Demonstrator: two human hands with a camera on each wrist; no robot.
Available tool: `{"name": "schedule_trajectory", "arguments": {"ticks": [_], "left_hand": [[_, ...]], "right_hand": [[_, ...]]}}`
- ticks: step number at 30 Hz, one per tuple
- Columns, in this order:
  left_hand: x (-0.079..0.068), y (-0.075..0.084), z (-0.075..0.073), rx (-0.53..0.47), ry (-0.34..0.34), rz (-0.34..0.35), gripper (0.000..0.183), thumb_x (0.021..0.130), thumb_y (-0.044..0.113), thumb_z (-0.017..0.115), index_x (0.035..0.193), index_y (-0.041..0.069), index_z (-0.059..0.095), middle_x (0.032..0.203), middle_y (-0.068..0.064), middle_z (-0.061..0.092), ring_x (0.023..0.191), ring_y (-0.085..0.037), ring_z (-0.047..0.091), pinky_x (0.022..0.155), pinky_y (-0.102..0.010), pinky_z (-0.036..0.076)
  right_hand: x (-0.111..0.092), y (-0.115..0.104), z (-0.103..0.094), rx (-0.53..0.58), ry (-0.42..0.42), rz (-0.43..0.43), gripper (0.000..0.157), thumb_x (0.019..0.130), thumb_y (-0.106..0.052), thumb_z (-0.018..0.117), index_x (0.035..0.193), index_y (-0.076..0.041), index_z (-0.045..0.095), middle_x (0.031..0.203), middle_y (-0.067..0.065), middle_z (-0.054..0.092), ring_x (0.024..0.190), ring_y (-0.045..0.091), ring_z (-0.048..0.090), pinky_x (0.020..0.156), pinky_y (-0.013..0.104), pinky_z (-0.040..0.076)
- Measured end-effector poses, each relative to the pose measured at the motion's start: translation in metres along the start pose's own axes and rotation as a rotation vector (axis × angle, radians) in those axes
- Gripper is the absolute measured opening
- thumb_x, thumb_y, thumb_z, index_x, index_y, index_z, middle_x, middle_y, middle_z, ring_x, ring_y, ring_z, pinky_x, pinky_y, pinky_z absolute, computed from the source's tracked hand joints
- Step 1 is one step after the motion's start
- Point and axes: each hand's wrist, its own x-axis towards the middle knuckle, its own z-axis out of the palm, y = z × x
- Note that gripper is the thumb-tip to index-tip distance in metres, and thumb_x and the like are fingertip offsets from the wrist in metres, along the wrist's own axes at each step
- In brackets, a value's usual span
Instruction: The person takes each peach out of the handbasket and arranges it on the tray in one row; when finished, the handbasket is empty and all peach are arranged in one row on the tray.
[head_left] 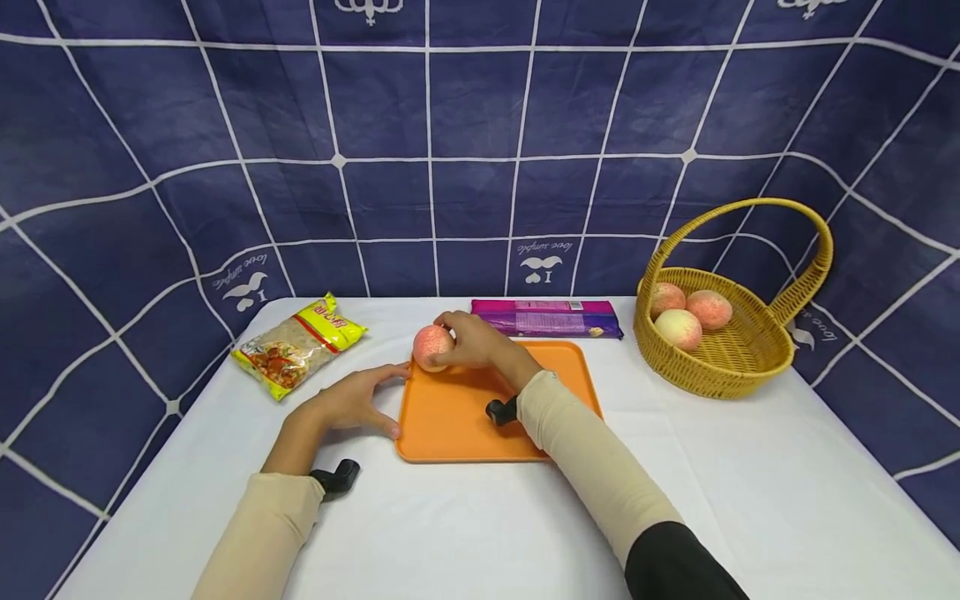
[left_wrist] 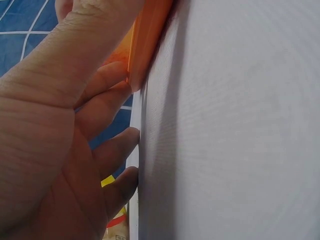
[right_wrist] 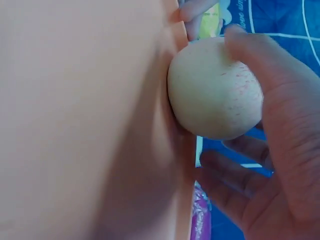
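My right hand [head_left: 474, 342] holds a pinkish peach [head_left: 432, 347] at the far left corner of an orange tray [head_left: 450, 421]. In the right wrist view the thumb and fingers lie round the pale side of the peach [right_wrist: 215, 90], which sits right at the tray's rim. My left hand [head_left: 352, 404] is at the tray's left edge, thumb and fingertips spread along the rim. From the left wrist, its fingers [left_wrist: 112, 107] look loosely extended, some touching the tray's side [left_wrist: 142, 45] and others by the white tabletop.
Behind the tray lies a purple packet [head_left: 547, 318]. A yellow-ended clear food bag [head_left: 300, 343] rests at the left. To the right stands a yellow wicker basket [head_left: 716, 379] with a tall handle, holding several peaches [head_left: 679, 330]. A dark blue checked cloth [head_left: 480, 200] hangs behind the table.
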Motion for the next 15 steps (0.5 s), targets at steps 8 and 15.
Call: {"name": "schedule_trajectory", "arguments": {"ticks": [8,15], "left_hand": [[0.001,0.000,0.002,-0.010,-0.010,-0.041,0.097,0.064,0.044,0.095,0.144,0.010,0.053,0.151,-0.016,0.048,0.141,-0.039,0.039,0.115,-0.059,0.029],[0.000,0.000,0.000,-0.014,-0.010,-0.034,0.098,0.063,0.042,0.096,0.144,0.009,0.053,0.151,-0.016,0.048,0.142,-0.038,0.038,0.116,-0.058,0.028]], "right_hand": [[-0.036,0.010,-0.045,-0.044,-0.039,-0.106,0.059,0.094,-0.039,0.070,0.141,-0.005,0.056,0.133,0.011,0.060,0.122,0.027,0.057,0.107,0.040,0.045],[-0.111,0.054,-0.122,0.226,-0.225,-0.035,0.030,0.097,-0.023,0.068,0.122,-0.006,0.069,0.114,0.007,0.068,0.106,0.028,0.062,0.096,0.046,0.052]]}}
